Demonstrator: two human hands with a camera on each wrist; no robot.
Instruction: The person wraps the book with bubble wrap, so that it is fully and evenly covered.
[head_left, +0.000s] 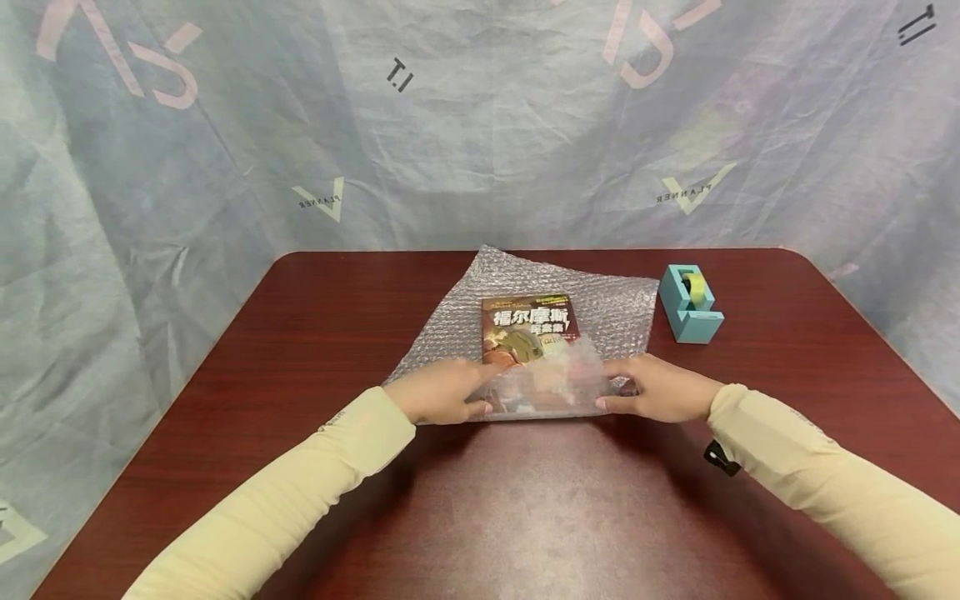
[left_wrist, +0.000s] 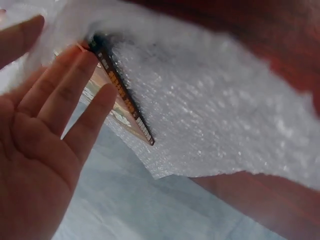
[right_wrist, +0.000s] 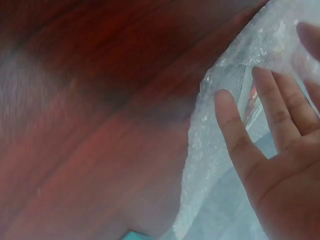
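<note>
A book (head_left: 525,325) with a brown picture cover and large white characters lies on a sheet of bubble wrap (head_left: 600,296). The near part of the sheet is folded over the book's lower half and partly veils it. At the left end of this fold, my left hand (head_left: 442,392) touches the wrap, its fingers fairly straight beside the book's spine (left_wrist: 120,87) in the left wrist view. My right hand (head_left: 660,387) is at the other end, fingers extended and spread against the wrap (right_wrist: 200,145) in the right wrist view.
A light-blue tape dispenser (head_left: 693,325) with a yellow roll stands right of the wrap. Everything lies on a dark red wooden table (head_left: 300,333). Behind it hangs a printed grey curtain (head_left: 465,150). A small black object (head_left: 722,458) shows at my right sleeve.
</note>
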